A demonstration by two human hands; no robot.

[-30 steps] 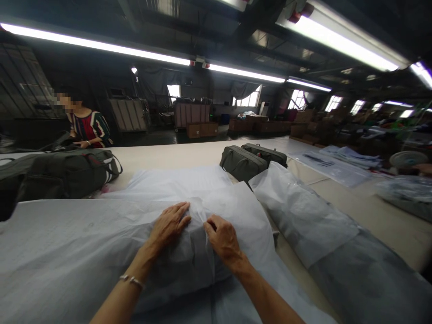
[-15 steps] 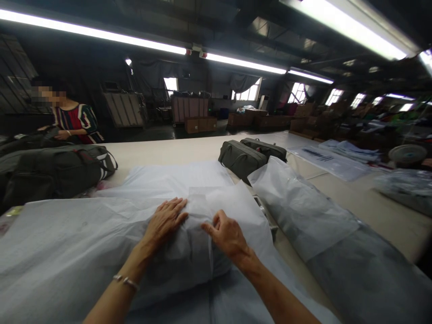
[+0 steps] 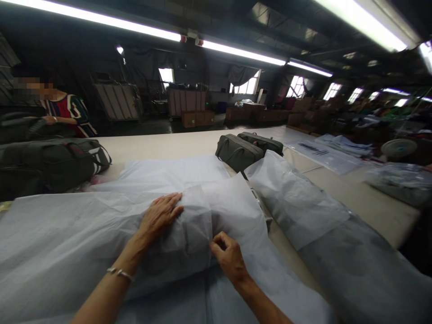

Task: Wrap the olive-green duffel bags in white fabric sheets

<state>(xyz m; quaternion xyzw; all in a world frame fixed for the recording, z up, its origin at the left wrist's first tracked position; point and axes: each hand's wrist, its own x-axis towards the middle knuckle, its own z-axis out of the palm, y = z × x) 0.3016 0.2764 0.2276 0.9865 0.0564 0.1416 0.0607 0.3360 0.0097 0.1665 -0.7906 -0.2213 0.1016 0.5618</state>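
A large translucent white plastic bag (image 3: 91,238) lies across the table in front of me, bulging over something dark whose kind is hidden. My left hand (image 3: 161,215) rests flat on the bag's top, fingers stretched out. To its right, my right hand (image 3: 230,255) is closed in a pinch on the bag's edge, which runs down as a crease between the hands. More white plastic sheeting (image 3: 178,168) lies behind the bulge.
Dark green duffel bags (image 3: 238,152) stand at the table's far side, with another duffel bag (image 3: 50,162) at left. A plastic-covered bundle (image 3: 320,238) lies to my right. Across the table, a person in a striped top (image 3: 69,112) handles dark bags. Clear plastic packages (image 3: 398,180) lie far right.
My right hand has moved down along the bag's edge, its fingers pinched together. My left hand stays flat on the plastic. The view has shifted slightly.
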